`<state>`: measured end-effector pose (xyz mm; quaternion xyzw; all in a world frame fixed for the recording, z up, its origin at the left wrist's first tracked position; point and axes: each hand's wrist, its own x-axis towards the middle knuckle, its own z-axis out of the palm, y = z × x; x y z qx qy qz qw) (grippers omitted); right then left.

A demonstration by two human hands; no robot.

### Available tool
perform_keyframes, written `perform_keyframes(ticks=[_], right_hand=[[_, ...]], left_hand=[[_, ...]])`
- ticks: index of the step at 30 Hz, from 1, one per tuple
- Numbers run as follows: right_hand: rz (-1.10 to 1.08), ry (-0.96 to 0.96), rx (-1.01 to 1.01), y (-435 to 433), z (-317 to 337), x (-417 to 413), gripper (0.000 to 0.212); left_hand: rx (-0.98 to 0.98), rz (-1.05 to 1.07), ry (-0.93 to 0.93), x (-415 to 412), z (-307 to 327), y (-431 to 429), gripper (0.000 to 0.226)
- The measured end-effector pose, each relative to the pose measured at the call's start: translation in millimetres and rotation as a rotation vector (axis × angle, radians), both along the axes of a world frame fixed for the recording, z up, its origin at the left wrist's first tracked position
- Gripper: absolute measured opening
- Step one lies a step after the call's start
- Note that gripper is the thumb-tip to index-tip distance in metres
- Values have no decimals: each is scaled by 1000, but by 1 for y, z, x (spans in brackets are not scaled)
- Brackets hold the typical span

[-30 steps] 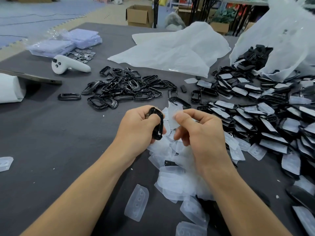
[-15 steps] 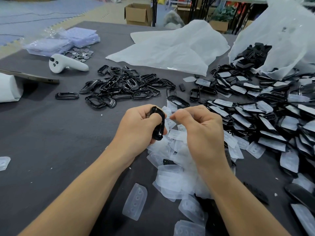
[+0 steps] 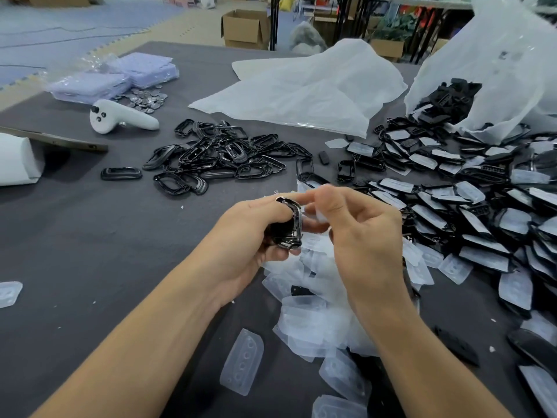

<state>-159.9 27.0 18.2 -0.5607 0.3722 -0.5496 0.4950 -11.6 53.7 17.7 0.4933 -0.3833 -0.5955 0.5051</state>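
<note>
Black glossy plastic formed the frame (image 3: 291,226), which sat in the left hand (image 3: 247,236) above the grey table (image 3: 90,230), directly over a heap of translucent liners (image 3: 316,315). The left fingers were curled round the frame from behind and the thumb lay across its upper end, so the frame projected from the right-hand side of the grip with its lower end against the fingertips.

The right hand (image 3: 364,236) stood just beside the frame. Its thumb and forefinger were closed together at the frame's upper right edge, pinching a translucent cover (image 3: 320,218) that was blurred in the view. The remaining right fingers were loosely curled below. Both forearms entered from the bottom edge and converged at the centre.

The frame's long axis ran near vertical in the view, with the rounded upper end pointing away from the person and tipped slightly left. Its narrow edge faced the camera.

A pile of bare black frames (image 3: 223,158) lay further back on the table. Covered parts (image 3: 452,206) spread to the right, below a clear plastic bag (image 3: 497,70).
</note>
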Motion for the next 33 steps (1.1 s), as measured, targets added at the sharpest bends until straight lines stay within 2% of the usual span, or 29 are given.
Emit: perform_keyframes(ticks=[2, 4, 7, 8, 12, 15, 20, 24, 27, 29, 31, 33], right_hand=[[-12, 5, 37, -1, -2, 0, 29], [-31, 31, 63, -4, -5, -1, 15], [2, 119, 111, -6, -8, -3, 41], [7, 141, 122, -6, -9, -4, 42], [34, 97, 124, -4, -8, -3, 14], [23, 101, 116, -5, -7, -3, 14], [-109, 242, 22, -4, -10, -4, 8], [-223, 185, 90, -9, -8, -8, 10], [-32, -24, 153, -9, 3, -9, 18], [135, -151, 198, -4, 7, -8, 16], [200, -144, 220, 1, 7, -6, 10], [162, -49, 203, 3, 5, -3, 14]], left_hand=[[-9, 16, 1, 1, 0, 0, 34], [-8, 34, 10, 4, -1, 0, 34], [-22, 8, 23, 5, -2, -1, 31], [-29, -7, 24, 5, -2, -1, 33], [-45, -53, 29, 6, -4, 0, 39], [-53, -59, 29, 5, -3, -1, 37], [-52, -70, 5, 4, -2, 0, 34], [-58, 117, -19, 1, -4, -2, 29], [-72, 241, -177, -4, -10, -3, 35], [-92, 242, -263, -8, -13, -2, 33], [-119, 186, -273, -11, -12, 0, 25], [-113, 156, -205, -11, -11, 1, 23]])
